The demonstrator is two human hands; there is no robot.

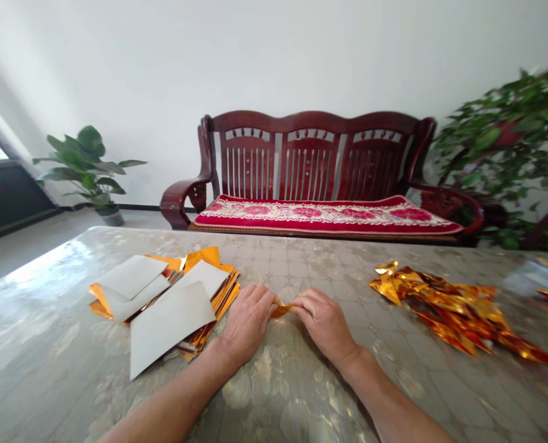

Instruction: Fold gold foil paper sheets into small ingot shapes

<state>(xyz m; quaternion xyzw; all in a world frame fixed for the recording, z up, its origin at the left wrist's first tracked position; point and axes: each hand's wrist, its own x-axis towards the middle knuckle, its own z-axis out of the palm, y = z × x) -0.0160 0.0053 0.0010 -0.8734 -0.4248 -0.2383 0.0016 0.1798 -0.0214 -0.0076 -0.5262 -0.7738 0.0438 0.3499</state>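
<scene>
Forearms [176, 394] nearest; pinched in the fingers [302, 302] of left hand [250, 317] and right hand [325, 323] over the worktop [274, 381], gold foil [281, 311]. Looks light, thin, easily creased; best held by its ends.

Bare left hand [250, 320], palm down, fingers curled, wrist bent inward. Bare right hand [324, 323], fingers pinched, facing it; forearms angled inward.

Both hands, left [250, 320] and right [324, 323], pinch a small gold piece [281, 311] between them above the table [292, 394]
</scene>
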